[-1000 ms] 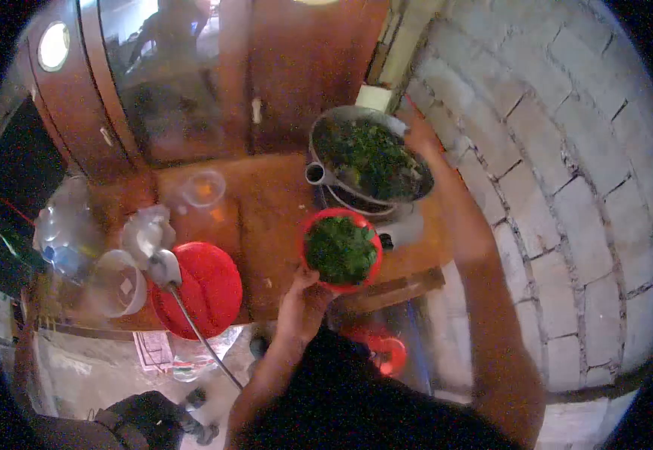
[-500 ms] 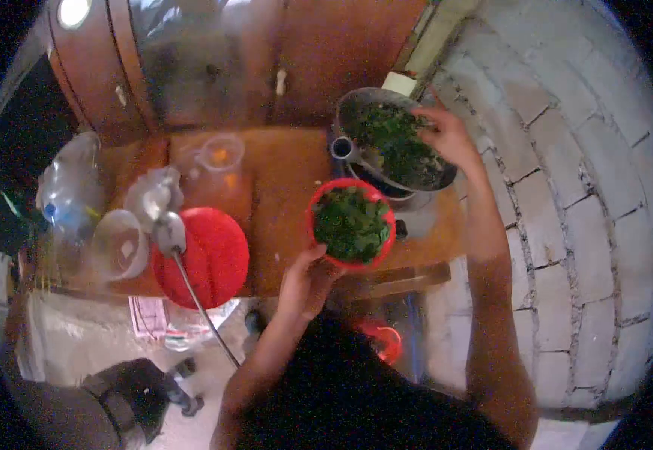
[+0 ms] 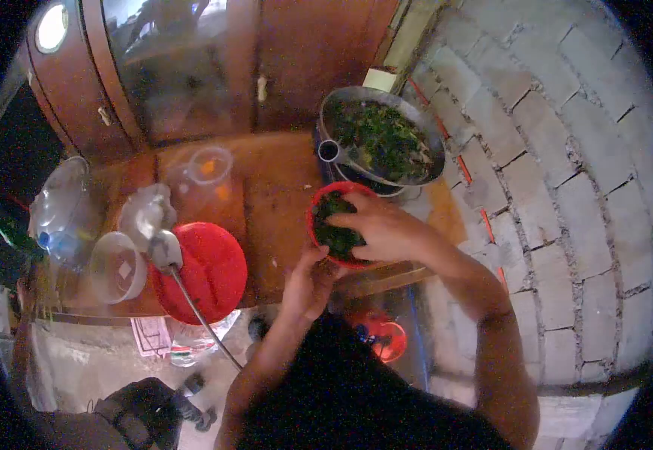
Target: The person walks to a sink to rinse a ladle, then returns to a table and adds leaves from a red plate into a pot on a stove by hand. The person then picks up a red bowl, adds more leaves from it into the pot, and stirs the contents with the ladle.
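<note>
My left hand (image 3: 310, 281) grips the near left rim of a red bowl (image 3: 313, 225) that holds chopped green leaves (image 3: 335, 238). Reaching in from the right, my right hand (image 3: 371, 225) has its fingers down among those leaves; how much they hold is hidden. Beyond the bowl, a wide pan (image 3: 437, 150) with more greens (image 3: 383, 135) sits on a stove, its hollow handle (image 3: 329, 151) pointing to the left.
A red round lid or plate (image 3: 218, 270) lies left on the wooden table (image 3: 278, 217), with a long-handled ladle (image 3: 166, 251) across it. Around it are a clear tub (image 3: 120, 270), plastic bags and a bottle. Another person (image 3: 127, 420) is at lower left; a brick wall stands right.
My right hand has moved from above the pan down and left into the red bowl. The view has shifted slightly. My left hand still holds the bowl.
</note>
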### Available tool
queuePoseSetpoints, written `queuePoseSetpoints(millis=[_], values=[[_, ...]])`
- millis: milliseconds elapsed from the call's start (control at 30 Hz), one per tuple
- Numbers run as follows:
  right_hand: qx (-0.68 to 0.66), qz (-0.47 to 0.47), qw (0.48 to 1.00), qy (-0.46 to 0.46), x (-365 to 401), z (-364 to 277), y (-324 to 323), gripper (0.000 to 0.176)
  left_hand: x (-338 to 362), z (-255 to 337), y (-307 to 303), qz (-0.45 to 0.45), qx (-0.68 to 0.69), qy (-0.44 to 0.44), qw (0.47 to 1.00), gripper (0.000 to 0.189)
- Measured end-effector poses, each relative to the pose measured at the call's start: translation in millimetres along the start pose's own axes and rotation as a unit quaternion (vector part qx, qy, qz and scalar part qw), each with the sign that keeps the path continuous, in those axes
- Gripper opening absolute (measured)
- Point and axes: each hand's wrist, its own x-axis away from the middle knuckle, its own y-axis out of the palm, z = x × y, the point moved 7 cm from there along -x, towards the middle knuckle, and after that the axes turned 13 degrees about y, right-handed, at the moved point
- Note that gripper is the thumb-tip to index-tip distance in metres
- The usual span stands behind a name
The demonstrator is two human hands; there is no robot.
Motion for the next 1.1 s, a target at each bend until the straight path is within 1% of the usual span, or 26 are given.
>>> queuePoseSetpoints(millis=[67, 100, 167, 200, 267, 300, 367, 400, 467, 567, 600, 633, 667, 700, 733, 800, 867, 900, 933, 967, 1000, 1033, 1067, 1100], values=[[-0.031, 0.007, 0.999, 0.022, -3, 4, 1, 0.049, -2, -2, 1, 0.005, 0.005, 0.002, 1.000, 0.037], [-0.028, 0.007, 0.999, 0.023, -5, 8, 2, 0.049, -5, -3, 1, 0.003, 0.007, 0.002, 1.000, 0.037], [-0.098, 0.041, 0.994, 0.018, -6, 20, -9, 0.035, -8, -6, 5, -0.022, 0.035, -0.006, 0.999, 0.032], [-0.095, 0.041, 0.994, 0.019, -5, 22, -14, 0.035, -7, -4, 11, -0.024, 0.037, -0.007, 0.999, 0.032], [-0.135, 0.137, 0.979, 0.061, 2, 34, -38, 0.025, -4, 5, 22, 0.005, -0.013, 0.013, 1.000, 0.031], [-0.135, 0.138, 0.979, 0.064, 4, 40, -41, 0.025, -5, 4, 23, 0.003, -0.014, 0.011, 1.000, 0.031], [-0.142, 0.185, 0.971, 0.052, 10, 50, -54, 0.025, -9, 2, 27, -0.001, -0.043, 0.001, 0.999, 0.033], [-0.140, 0.187, 0.971, 0.052, 12, 47, -62, 0.025, -11, 2, 30, -0.004, -0.052, -0.002, 0.999, 0.034], [-0.227, 0.163, 0.952, 0.126, 18, 49, -76, 0.021, -12, 4, 39, -0.020, -0.041, 0.037, 0.998, 0.034], [-0.266, 0.180, 0.936, 0.141, 10, 85, -64, 0.025, -16, 2, 51, -0.032, -0.047, 0.050, 0.997, 0.036], [-0.263, 0.181, 0.938, 0.137, 11, 87, -65, 0.025, -17, 1, 51, -0.034, -0.045, 0.053, 0.997, 0.036], [-0.439, 0.158, 0.861, 0.203, 15, 102, -57, 0.030, -18, -1, 49, -0.026, -0.052, 0.046, 0.997, 0.033], [-0.596, 0.128, 0.749, 0.259, 18, 115, -45, 0.035, -20, -3, 46, -0.018, -0.060, 0.039, 0.997, 0.031], [-0.595, 0.126, 0.751, 0.255, 18, 128, -42, 0.035, -23, -3, 45, -0.017, -0.059, 0.043, 0.997, 0.031], [-0.669, 0.102, 0.710, 0.197, 16, 147, -36, 0.040, -24, -4, 44, -0.019, -0.058, 0.047, 0.997, 0.032], [-0.726, 0.084, 0.674, 0.111, 7, 183, -43, 0.045, -23, -7, 42, -0.015, -0.053, 0.053, 0.997, 0.033], [-0.642, 0.165, 0.741, 0.107, 0, 182, -93, 0.041, -21, -7, 42, 0.009, -0.036, 0.052, 0.998, 0.037], [-0.557, 0.235, 0.786, 0.129, 6, 165, -131, 0.037, -17, -5, 44, 0.013, -0.037, 0.053, 0.998, 0.037], [-0.559, 0.234, 0.785, 0.129, -2, 172, -136, 0.037, -13, -2, 46, 0.022, -0.038, 0.054, 0.998, 0.037], [-0.486, 0.323, 0.795, 0.165, -2, 185, -151, 0.033, -11, 1, 47, 0.029, -0.039, 0.056, 0.997, 0.036], [-0.406, 0.408, 0.794, 0.199, -2, 196, -167, 0.029, -12, 1, 44, 0.028, -0.040, 0.058, 0.997, 0.036], [-0.282, 0.485, 0.801, 0.210, -11, 206, -167, 0.029, -12, 1, 41, 0.018, -0.031, 0.063, 0.997, 0.036], [-0.152, 0.552, 0.791, 0.217, -27, 220, -151, 0.031, -10, 0, 37, 0.009, -0.021, 0.068, 0.997, 0.036], [-0.083, 0.434, 0.876, 0.195, -77, 249, -104, 0.034, -9, -1, 34, 0.010, -0.021, 0.070, 0.997, 0.036]])
